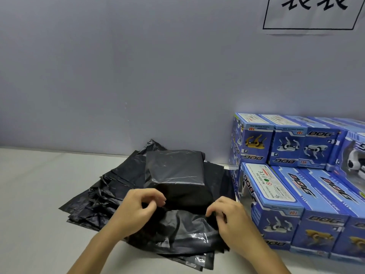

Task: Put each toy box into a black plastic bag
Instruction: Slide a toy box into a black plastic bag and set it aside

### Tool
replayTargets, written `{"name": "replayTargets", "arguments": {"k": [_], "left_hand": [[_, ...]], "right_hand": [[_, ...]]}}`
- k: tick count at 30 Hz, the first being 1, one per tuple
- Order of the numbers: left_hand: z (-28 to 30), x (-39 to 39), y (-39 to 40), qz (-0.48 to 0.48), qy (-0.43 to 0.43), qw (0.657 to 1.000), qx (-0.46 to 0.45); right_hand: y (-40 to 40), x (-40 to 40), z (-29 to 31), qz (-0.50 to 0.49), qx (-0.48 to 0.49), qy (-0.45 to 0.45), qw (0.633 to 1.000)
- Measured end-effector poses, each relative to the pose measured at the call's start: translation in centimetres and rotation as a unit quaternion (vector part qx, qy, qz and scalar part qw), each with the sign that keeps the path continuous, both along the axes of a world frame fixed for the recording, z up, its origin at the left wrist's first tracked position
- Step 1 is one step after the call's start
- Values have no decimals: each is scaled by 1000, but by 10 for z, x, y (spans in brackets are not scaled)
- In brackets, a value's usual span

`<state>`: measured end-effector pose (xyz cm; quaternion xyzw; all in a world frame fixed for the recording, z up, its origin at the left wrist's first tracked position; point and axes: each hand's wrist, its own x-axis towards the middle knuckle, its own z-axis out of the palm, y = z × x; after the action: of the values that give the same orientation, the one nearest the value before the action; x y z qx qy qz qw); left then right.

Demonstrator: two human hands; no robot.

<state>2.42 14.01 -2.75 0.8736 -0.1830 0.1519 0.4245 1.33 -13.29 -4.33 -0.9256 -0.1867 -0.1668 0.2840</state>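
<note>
Many blue toy boxes (292, 186) are still waiting unbagged just right of the bagged box (175, 175), which is sitting on the spare black bags (102, 196). Both the left hand (138, 208) and right hand (227, 216) are pinching its loose bag mouth (183, 228), so one box seems nearly done.

The blue toy boxes (296, 175) to the right of the black plastic bag (175, 175) I am working on carry "DOG" in large letters on their faces, several upside down. Small red tabs read "TOP". One white label (270, 182) reads "MADE IN CHINA". The wall sign (314, 10) above them shows large black characters, cut off.
</note>
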Motion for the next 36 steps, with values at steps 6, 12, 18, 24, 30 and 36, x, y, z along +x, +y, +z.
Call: {"name": "replayTargets", "arguments": {"k": [6, 12, 18, 24, 30, 36], "left_hand": [[3, 3, 22, 47, -22, 995, -82], [-7, 7, 43, -15, 56, 996, 63], [-8, 7, 39, -24, 56, 996, 66], [3, 7, 36, -7, 3, 991, -131], [6, 4, 31, 23, -22, 976, -216], [1, 5, 9, 59, -71, 966, -239]], "right_hand": [[-5, 2, 6, -3, -2, 65, 998], [-17, -2, 6, 15, -96, 155, 983], [-15, -6, 11, 21, -119, 119, 985], [-12, -2, 11, 42, 20, 34, 998], [-5, -3, 11, 29, 192, -34, 980], [7, -7, 15, 27, 269, -86, 959]]}}
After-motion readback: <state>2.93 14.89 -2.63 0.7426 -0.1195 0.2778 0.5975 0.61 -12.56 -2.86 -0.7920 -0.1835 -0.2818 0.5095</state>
